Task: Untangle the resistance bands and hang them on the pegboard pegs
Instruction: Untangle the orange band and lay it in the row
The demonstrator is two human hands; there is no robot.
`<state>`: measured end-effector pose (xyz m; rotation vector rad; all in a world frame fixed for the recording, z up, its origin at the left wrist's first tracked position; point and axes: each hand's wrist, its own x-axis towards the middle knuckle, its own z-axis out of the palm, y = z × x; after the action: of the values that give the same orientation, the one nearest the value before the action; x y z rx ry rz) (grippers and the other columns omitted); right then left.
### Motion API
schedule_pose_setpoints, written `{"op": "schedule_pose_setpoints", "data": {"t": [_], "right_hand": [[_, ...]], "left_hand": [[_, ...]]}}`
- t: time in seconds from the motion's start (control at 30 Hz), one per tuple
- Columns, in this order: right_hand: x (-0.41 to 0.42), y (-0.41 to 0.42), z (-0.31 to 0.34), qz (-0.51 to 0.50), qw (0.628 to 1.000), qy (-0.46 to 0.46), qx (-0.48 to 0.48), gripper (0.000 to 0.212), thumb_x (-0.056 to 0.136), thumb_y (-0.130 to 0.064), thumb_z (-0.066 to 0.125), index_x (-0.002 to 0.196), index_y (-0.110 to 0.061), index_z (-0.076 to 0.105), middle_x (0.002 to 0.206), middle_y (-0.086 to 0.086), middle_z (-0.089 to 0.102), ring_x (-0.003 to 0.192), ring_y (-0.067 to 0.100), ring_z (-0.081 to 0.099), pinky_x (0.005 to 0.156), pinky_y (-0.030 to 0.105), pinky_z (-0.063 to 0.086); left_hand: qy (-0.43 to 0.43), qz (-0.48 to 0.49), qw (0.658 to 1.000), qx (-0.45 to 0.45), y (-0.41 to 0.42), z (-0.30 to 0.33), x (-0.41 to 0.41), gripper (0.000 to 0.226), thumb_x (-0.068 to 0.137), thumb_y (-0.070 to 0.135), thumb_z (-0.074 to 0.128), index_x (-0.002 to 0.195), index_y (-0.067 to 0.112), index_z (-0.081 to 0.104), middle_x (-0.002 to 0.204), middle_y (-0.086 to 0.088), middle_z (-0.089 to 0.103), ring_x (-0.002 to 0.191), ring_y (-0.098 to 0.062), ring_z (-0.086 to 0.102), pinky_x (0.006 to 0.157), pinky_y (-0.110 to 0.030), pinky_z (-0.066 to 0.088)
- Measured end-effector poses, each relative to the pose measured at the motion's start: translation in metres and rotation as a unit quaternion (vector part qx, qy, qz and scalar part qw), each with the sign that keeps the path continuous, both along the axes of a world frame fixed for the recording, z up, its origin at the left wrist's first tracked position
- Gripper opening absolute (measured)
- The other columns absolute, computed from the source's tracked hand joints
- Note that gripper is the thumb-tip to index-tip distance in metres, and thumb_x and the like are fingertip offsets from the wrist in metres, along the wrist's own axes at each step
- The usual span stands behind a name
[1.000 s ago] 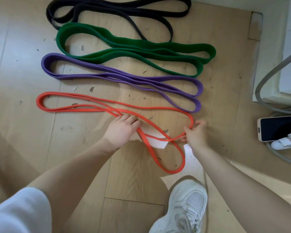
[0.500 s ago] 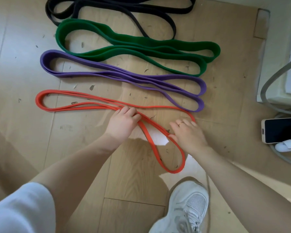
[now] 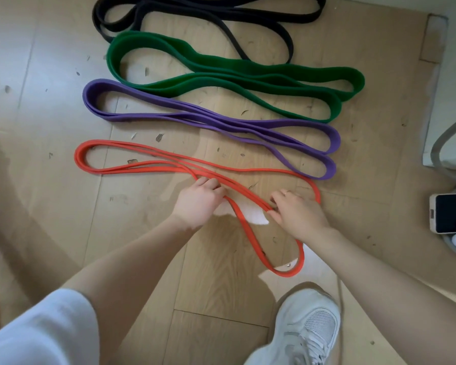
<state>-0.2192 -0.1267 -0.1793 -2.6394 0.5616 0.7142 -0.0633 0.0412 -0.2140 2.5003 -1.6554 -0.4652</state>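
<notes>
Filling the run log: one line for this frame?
stage: untangling | left hand: grips orange band | right hand: pinches orange band | purple band, green band, black band: on floor, untouched

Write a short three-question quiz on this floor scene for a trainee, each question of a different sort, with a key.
1. True or false: both hands are on the purple band.
2. Multiple choice: which band lies farthest from the person? A. green band B. black band C. orange band
3. Fill in: the phone lies on the floor to the person's ____ side.

Key
1. False: the left hand and the right hand both hold strands of the orange band.
2. B
3. right
</notes>
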Motion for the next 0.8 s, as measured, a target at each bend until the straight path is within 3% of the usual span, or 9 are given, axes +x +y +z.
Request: {"op": "schedule_pose_setpoints", "data": {"t": [0.1, 0.17, 0.3, 0.37, 0.5, 0.6, 0.67, 0.73, 0.8], "right_hand": [[0.0, 0.0, -0.007, -0.061, 0.996, 0.026, 0.056, 0.021, 0.093, -0.032, 0.049, 0.099, -0.012, 0.053, 0.101, 0.004, 0.059, 0.099, 0.026, 0.055, 0.07, 0.035, 0.042], [0.001, -0.009, -0.009, -0.127, 0.988, -0.004, 0.085, 0.016, 0.092, -0.028, 0.053, 0.091, -0.012, 0.056, 0.091, 0.004, 0.059, 0.093, 0.027, 0.056, 0.073, 0.039, 0.047], [0.008, -0.023, 0.002, -0.174, 0.984, -0.038, -0.023, 0.017, 0.091, -0.027, 0.053, 0.094, -0.011, 0.053, 0.098, 0.008, 0.059, 0.09, 0.033, 0.059, 0.07, 0.043, 0.05], [0.011, -0.016, 0.007, -0.152, 0.983, -0.045, -0.089, 0.021, 0.091, -0.027, 0.054, 0.1, -0.009, 0.051, 0.104, 0.01, 0.057, 0.09, 0.036, 0.06, 0.067, 0.042, 0.048], [-0.012, 0.03, 0.012, -0.021, 0.989, -0.121, -0.084, 0.027, 0.081, -0.038, 0.056, 0.079, -0.012, 0.059, 0.077, 0.005, 0.061, 0.065, 0.028, 0.064, 0.05, 0.031, 0.047], [-0.058, 0.039, 0.008, 0.072, 0.994, -0.043, -0.075, 0.051, 0.054, -0.056, 0.076, 0.081, -0.014, 0.063, 0.094, 0.004, 0.067, 0.086, 0.025, 0.065, 0.076, 0.035, 0.048], [-0.083, 0.032, 0.002, 0.103, 0.99, -0.012, -0.095, 0.064, 0.038, -0.054, 0.084, 0.082, -0.012, 0.064, 0.104, 0.008, 0.067, 0.101, 0.027, 0.06, 0.092, 0.037, 0.038], [-0.09, 0.031, 0.001, 0.125, 0.987, -0.027, -0.101, 0.052, 0.04, -0.044, 0.085, 0.076, -0.011, 0.065, 0.106, 0.01, 0.066, 0.105, 0.029, 0.052, 0.095, 0.039, 0.034], [-0.092, 0.041, -0.004, 0.173, 0.979, -0.066, -0.087, 0.024, 0.054, -0.023, 0.079, 0.071, -0.013, 0.065, 0.097, 0.008, 0.066, 0.097, 0.028, 0.052, 0.088, 0.036, 0.036]], "left_hand": [[0.009, 0.01, 1.0, -0.027, 0.0, 0.001, -0.001, 0.03, 0.054, 0.007, 0.086, 0.076, 0.017, 0.069, 0.072, -0.001, 0.06, 0.065, -0.024, 0.06, 0.037, -0.028, 0.047], [0.005, 0.01, 0.998, -0.064, -0.005, 0.006, -0.003, 0.029, 0.056, 0.005, 0.083, 0.08, 0.016, 0.07, 0.075, -0.002, 0.061, 0.067, -0.025, 0.06, 0.038, -0.026, 0.047], [0.0, 0.055, 0.995, -0.084, -0.019, 0.008, -0.004, 0.025, 0.061, 0.006, 0.081, 0.08, 0.015, 0.068, 0.08, -0.002, 0.063, 0.072, -0.025, 0.061, 0.041, -0.027, 0.048], [0.0, 0.074, 0.994, -0.082, -0.025, 0.004, -0.002, 0.022, 0.063, 0.007, 0.08, 0.079, 0.014, 0.067, 0.081, -0.003, 0.063, 0.073, -0.026, 0.061, 0.042, -0.029, 0.049], [0.014, 0.077, 0.993, -0.083, -0.033, 0.002, 0.001, 0.013, 0.066, 0.009, 0.077, 0.073, 0.01, 0.067, 0.075, -0.005, 0.063, 0.071, -0.028, 0.061, 0.043, -0.03, 0.05], [-0.004, 0.066, 0.994, -0.083, -0.033, 0.001, 0.002, 0.007, 0.068, 0.013, 0.074, 0.07, 0.011, 0.067, 0.073, -0.004, 0.064, 0.069, -0.026, 0.061, 0.041, -0.028, 0.048], [-0.012, 0.074, 0.993, -0.088, -0.033, 0.001, 0.0, 0.005, 0.072, 0.016, 0.068, 0.07, 0.011, 0.066, 0.073, -0.004, 0.064, 0.07, -0.026, 0.062, 0.04, -0.027, 0.048], [-0.009, 0.088, 0.992, -0.085, -0.033, 0.001, -0.003, 0.007, 0.07, 0.014, 0.071, 0.069, 0.01, 0.066, 0.073, -0.005, 0.064, 0.07, -0.026, 0.063, 0.039, -0.026, 0.047], [-0.008, 0.095, 0.992, -0.079, -0.032, 0.001, -0.006, 0.014, 0.065, 0.01, 0.078, 0.07, 0.01, 0.065, 0.073, -0.006, 0.063, 0.07, -0.026, 0.063, 0.038, -0.026, 0.044]]}}
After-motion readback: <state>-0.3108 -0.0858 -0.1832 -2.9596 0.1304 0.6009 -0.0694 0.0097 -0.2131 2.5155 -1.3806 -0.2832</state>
